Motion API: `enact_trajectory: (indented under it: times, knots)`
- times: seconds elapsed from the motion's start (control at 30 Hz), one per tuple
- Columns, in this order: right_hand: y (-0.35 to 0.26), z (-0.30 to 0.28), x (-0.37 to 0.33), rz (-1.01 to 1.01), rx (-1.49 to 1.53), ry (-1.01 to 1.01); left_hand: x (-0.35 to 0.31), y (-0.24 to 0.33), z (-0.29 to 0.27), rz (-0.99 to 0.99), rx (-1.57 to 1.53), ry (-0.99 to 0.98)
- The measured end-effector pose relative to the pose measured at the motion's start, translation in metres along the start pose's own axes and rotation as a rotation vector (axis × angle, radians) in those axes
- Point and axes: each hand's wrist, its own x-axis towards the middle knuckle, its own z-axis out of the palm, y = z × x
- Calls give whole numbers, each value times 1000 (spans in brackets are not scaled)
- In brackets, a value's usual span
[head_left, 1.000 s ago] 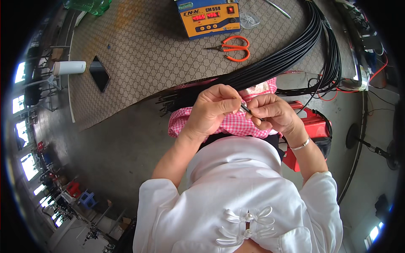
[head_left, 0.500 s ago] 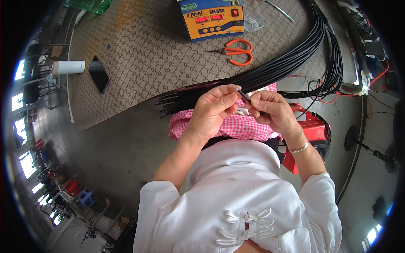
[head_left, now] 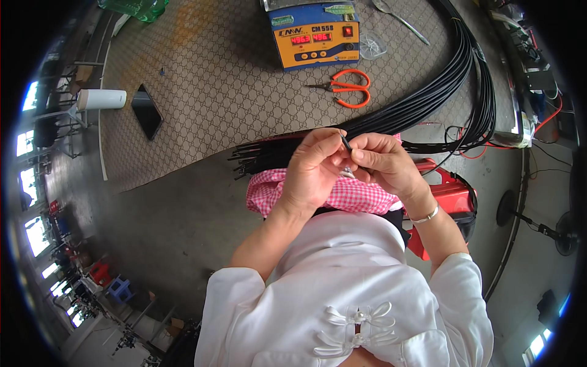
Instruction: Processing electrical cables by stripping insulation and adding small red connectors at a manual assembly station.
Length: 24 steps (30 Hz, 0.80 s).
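Above my lap, a thin black cable (head_left: 347, 144) is pinched between my two hands, its end pointing up and to the left. My left hand (head_left: 310, 168) closes thumb and fingertips around that end; a thin tip shows just past them. Close beside it, my right hand (head_left: 391, 162) grips the cable a little further back with thumb and forefinger. From the right hand's side the cable seems to run toward the bundle. Just beyond both hands lies a thick bundle of black cables (head_left: 422, 92), cut ends fanned to the left. Pink checked cloth (head_left: 361, 194) covers my lap underneath.
Orange-handled scissors (head_left: 353, 89) lie on the patterned table cover (head_left: 220, 79). Behind them stand a yellow-and-blue device (head_left: 318, 46), a small clear dish (head_left: 372, 46) and a metal tool (head_left: 400, 21). A phone (head_left: 147, 112) and white cup (head_left: 102, 99) sit left. A red case (head_left: 449, 199) is at right.
My hands have drawn closer together, and less of the cable shows between them. The table and its things sit slightly lower in view. Both hands keep hold of the cable.
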Motion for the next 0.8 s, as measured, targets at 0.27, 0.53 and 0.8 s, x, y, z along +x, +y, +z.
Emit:
enact_trajectory:
  times: [0.27,0.53,0.8]
  knots:
    - [-9,3,6,-118,-188,81,-3,13,9,48,197,96]
    - [-12,4,8,-153,-360,152,-2,27,11,183,544,90]
    - [-9,5,11,-163,-196,142,4,16,12,268,352,101]
